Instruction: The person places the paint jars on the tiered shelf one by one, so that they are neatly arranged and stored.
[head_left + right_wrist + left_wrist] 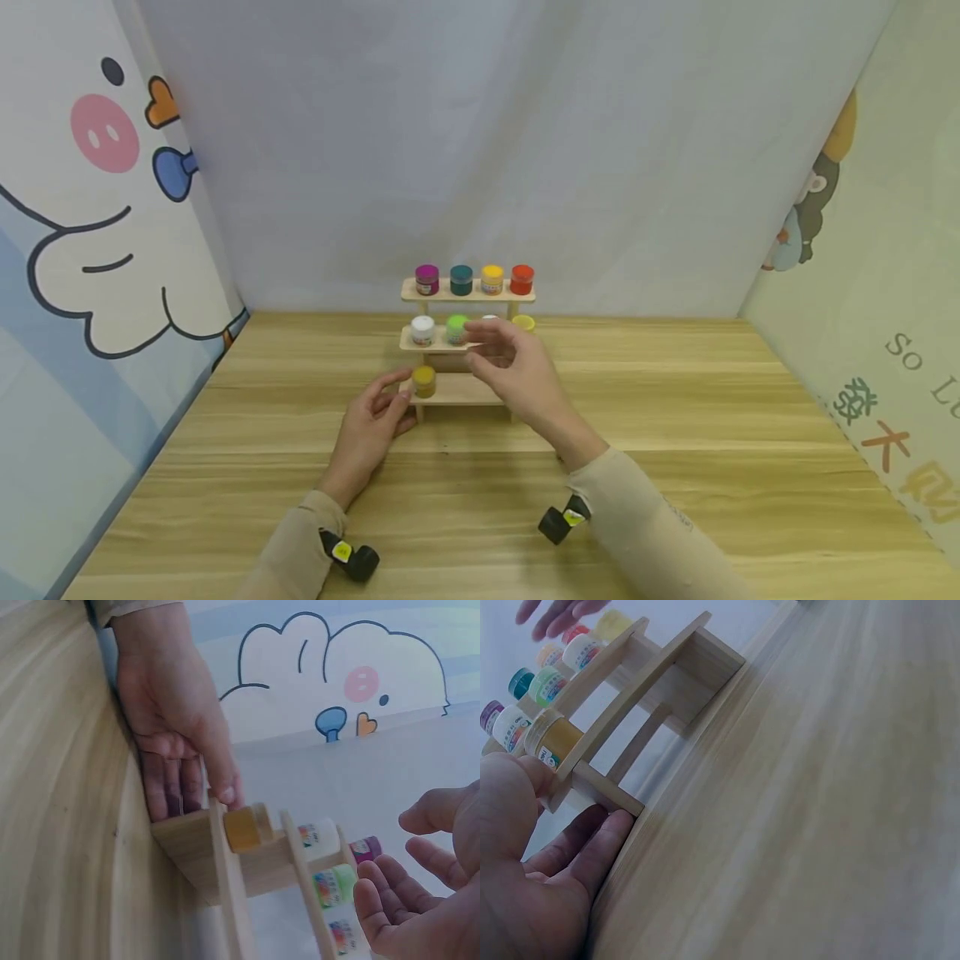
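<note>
A three-tier wooden rack (468, 400) holds small paint jars. On its lowest shelf, at the left end, stands an ochre paint jar (423, 382). My left hand (369, 429) grips that end of the rack, thumb at the shelf's edge and fingers by the leg (607, 791). Over the middle tier hovers my right hand (517, 371), fingers loosely bent and nothing between them. It partly hides a white jar (346, 937) and a yellow jar (523, 323). Left of it are a green jar (457, 330) and another white jar (422, 331).
The top tier carries a purple jar (427, 280), a teal jar (461, 281), an orange-yellow jar (492, 280) and a red jar (522, 280). A wood-grain table (675, 433) lies beneath the rack. Behind it hangs a pale cloth (337, 167); printed panels flank both sides.
</note>
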A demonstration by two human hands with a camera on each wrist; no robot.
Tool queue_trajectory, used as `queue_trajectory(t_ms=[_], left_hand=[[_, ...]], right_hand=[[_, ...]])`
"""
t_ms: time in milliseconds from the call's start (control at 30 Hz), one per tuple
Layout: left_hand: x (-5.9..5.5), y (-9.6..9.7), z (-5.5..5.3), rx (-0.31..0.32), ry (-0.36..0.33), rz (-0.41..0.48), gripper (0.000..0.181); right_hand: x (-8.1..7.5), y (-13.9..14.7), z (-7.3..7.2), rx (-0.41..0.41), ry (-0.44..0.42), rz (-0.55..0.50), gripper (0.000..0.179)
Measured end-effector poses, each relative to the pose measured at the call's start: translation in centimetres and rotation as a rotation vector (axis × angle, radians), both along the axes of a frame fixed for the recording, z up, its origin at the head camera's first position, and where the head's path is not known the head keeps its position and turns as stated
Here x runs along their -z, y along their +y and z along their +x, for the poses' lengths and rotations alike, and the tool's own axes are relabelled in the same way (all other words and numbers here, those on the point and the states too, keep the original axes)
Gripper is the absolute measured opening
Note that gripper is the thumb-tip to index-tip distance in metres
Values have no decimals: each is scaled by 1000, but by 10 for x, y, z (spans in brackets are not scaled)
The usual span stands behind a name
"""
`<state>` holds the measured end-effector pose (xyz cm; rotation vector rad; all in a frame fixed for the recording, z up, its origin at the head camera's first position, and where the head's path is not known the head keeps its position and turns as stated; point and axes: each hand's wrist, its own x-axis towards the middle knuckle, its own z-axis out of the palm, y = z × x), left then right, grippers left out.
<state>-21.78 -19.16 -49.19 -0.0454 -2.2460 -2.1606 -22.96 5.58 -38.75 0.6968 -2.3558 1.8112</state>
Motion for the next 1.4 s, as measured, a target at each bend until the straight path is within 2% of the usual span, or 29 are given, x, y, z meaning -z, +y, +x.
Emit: queue_trajectory(t_ms=[333,767,1100,1400], left_hand=[[3,-1,-2,-6,-9,-3,41],[7,-1,-6,1,-14,0,41],[7,-1,-6,7,-7,-2,41],[7,-1,-5,10,-7,-8,41]], right_hand=[[-18,38,6,69,41,0,38],[-16,87,13,118,28,-2,40],[2,120,17,127,-32,13,40],[26,135,32,138,-123,27,43]])
